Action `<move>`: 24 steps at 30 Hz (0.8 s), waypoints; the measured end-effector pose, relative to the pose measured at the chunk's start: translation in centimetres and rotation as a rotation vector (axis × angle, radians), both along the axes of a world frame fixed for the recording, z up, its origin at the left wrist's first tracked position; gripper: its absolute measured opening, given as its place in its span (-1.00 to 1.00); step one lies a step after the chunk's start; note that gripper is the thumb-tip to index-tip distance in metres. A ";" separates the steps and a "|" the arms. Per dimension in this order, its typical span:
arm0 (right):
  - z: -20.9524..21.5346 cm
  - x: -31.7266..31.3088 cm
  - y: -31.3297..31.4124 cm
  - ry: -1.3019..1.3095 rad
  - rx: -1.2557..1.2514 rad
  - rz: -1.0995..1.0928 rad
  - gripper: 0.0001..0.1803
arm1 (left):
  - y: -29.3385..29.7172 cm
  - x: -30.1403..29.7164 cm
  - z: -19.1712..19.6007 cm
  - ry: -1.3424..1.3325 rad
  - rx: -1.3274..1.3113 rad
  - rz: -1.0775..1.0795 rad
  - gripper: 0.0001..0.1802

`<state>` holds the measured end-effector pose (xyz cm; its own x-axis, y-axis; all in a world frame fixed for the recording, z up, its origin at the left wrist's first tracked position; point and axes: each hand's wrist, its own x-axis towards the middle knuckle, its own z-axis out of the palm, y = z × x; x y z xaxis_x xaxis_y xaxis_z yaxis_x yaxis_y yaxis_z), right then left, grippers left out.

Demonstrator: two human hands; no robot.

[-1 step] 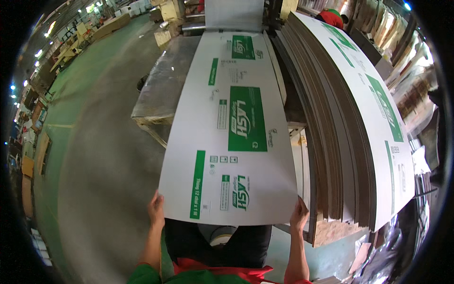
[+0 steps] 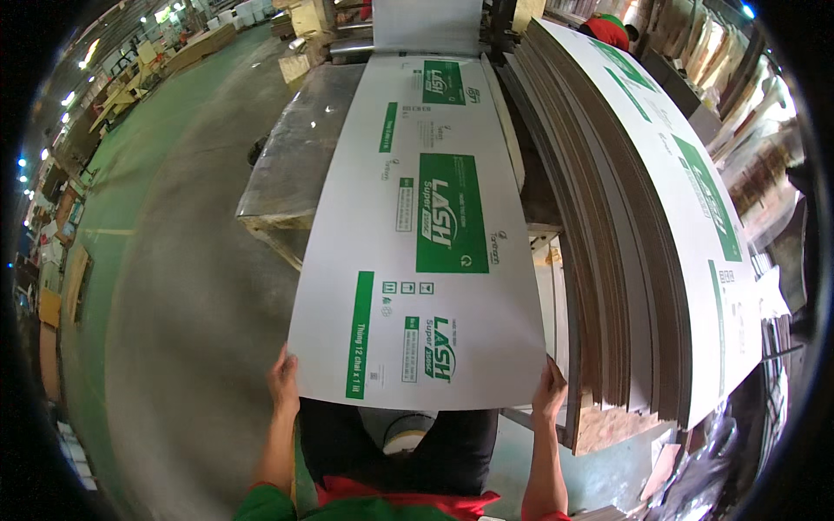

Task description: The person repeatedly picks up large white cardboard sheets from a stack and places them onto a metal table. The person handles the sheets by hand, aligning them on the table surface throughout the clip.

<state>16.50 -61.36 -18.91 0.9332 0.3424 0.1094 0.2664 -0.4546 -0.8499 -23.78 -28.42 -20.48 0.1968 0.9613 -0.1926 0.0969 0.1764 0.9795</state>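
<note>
A long white cardboard sheet [image 2: 347,252] with green printing stretches away from me, its far end lying at the machine's rollers [image 2: 352,48]. My left hand [image 2: 284,379] grips its near left corner, the thumb by the edge and the other fingers partly hidden. At the near right corner, my right hand [image 2: 549,391] is closed on the sheet's edge. The near edge hangs above my lap, and the sheet bends slightly along its length. Beneath its left side is a grey metal table [image 2: 300,156].
Close on the right stands a tall stack of cardboard sheets [image 2: 638,286], its top one printed alike, on a wooden base [image 2: 612,425]. Another person [image 2: 611,33] in red and green bends behind the stack's far end. Green and grey floor [image 2: 191,304] extends at left.
The sheet's print sits very slightly farther up and left in the picture. Both hands keep their hold on the corners.
</note>
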 end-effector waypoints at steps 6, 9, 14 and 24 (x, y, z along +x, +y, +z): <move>-3.5 6.7 6.0 -0.011 0.062 0.023 -0.65 | 7.1 6.1 -0.3 0.029 0.043 -0.043 -0.30; -3.1 10.5 10.7 0.108 0.003 -0.005 -0.64 | 11.5 8.8 -0.6 0.250 0.079 -0.064 -0.31; 8.8 8.0 11.0 -0.421 -0.485 0.143 -0.42 | 14.9 12.1 3.0 0.819 0.399 -0.149 -0.25; 27.4 1.2 -14.5 -0.628 -0.910 -0.419 -0.30 | 1.9 9.8 9.3 0.399 0.378 -0.442 -0.51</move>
